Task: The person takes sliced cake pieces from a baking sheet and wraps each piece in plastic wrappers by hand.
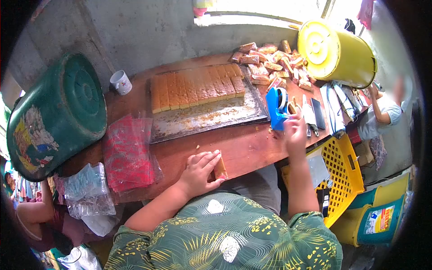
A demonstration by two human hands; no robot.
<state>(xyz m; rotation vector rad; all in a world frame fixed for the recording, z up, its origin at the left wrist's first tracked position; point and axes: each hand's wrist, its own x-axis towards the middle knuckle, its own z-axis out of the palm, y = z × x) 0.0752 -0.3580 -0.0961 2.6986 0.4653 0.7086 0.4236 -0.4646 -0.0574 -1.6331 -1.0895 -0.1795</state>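
Observation:
A wrapped slice of cake (220, 169) lies on the wooden table near its front edge, and my left hand (200, 172) is closed around its left side. My right hand (294, 130) is raised beside the blue tape dispenser (276, 108), fingers bent towards its right side; whether they hold tape is too small to tell. Behind both hands, a dark metal tray (202, 124) bears a block of brown cake (195, 87) cut into slices. Many wrapped slices (270, 65) are heaped at the tray's back right.
Red-printed plastic bags (130, 153) and clear bags (87, 189) lie at the left, beside a green bin (58, 117). A white mug (120, 82) stands behind. At the right are a yellow bucket (337, 54), a phone (317, 113), a yellow crate (339, 180) and another person (382, 114).

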